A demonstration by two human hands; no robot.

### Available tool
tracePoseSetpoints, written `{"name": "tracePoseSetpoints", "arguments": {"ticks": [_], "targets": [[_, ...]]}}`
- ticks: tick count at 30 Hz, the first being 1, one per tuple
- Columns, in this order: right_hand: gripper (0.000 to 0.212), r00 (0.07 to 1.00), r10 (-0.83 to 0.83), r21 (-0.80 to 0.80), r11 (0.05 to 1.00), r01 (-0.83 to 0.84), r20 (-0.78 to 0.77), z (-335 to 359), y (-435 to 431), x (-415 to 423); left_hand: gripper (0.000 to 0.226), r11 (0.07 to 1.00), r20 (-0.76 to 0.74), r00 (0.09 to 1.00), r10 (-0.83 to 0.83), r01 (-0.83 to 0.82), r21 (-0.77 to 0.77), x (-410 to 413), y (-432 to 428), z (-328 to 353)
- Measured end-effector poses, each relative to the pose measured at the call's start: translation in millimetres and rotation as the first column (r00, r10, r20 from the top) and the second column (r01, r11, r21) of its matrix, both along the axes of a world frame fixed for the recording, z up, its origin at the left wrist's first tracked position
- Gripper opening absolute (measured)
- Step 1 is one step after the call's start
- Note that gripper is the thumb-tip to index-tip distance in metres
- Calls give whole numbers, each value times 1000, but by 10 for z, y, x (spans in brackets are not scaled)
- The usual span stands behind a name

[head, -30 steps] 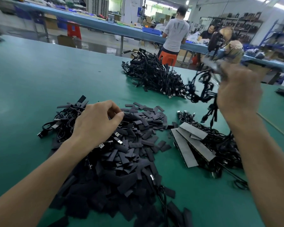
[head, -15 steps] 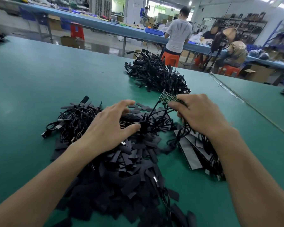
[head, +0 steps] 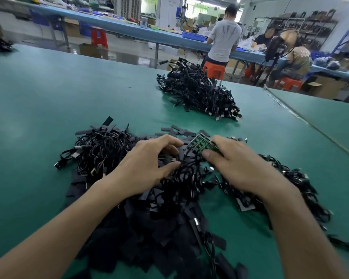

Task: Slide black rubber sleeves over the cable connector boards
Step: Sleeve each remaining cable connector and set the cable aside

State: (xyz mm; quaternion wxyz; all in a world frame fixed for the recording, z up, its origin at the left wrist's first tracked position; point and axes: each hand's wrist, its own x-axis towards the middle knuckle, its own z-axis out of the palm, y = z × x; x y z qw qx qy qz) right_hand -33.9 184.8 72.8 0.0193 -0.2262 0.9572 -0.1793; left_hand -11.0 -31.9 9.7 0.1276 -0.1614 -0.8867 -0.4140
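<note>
A wide heap of flat black rubber sleeves (head: pixel 153 224) covers the green table in front of me. My right hand (head: pixel 238 168) grips a green strip of connector boards (head: pixel 203 144) with black cables (head: pixel 187 176) hanging from it, low over the heap. My left hand (head: pixel 147 166) lies on the sleeves just left of the strip, fingers spread and lightly bent, holding nothing that I can see. More cables with boards (head: pixel 294 182) lie under and behind my right forearm.
A tangle of loose cables (head: pixel 101 150) lies left of the heap. A second black pile of cables (head: pixel 199 93) sits farther back. A seam between tables (head: pixel 310 123) runs on the right. People work at a blue bench (head: pixel 129 29) behind.
My right hand came down from high on the right with the cable bundle and now holds the board strip low over the sleeves. My left hand opened and reached toward it.
</note>
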Motion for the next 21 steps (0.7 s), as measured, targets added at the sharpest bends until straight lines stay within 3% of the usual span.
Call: {"name": "tracePoseSetpoints", "arguments": {"ticks": [4, 9, 12, 15, 18, 21], "targets": [[53, 1000, -23, -25, 999, 24, 20, -352, 26, -51, 41, 988, 71, 994, -79, 68, 136, 16, 45, -53], [46, 993, -120, 60, 991, 118, 24, -674, -37, -141, 19, 976, 131, 983, -131, 105, 192, 12, 127, -109], [47, 964, -252, -123, 963, 241, -85, -624, -33, -166, 14, 968, 115, 988, -100, 70, 239, -20, 97, -124], [44, 881, -375, -330, 903, 277, -288, -327, 36, -129, 20, 962, 146, 988, -59, 17, 273, -47, 59, -147], [47, 767, -413, -448, 875, 184, -491, 50, 59, -38, 25, 953, 192, 976, -102, 40, 301, -55, 66, -196], [37, 697, -422, -557, 830, 40, -580, 358, 63, 70, 23, 944, 164, 978, -127, 68, 324, -50, 79, -200]]}}
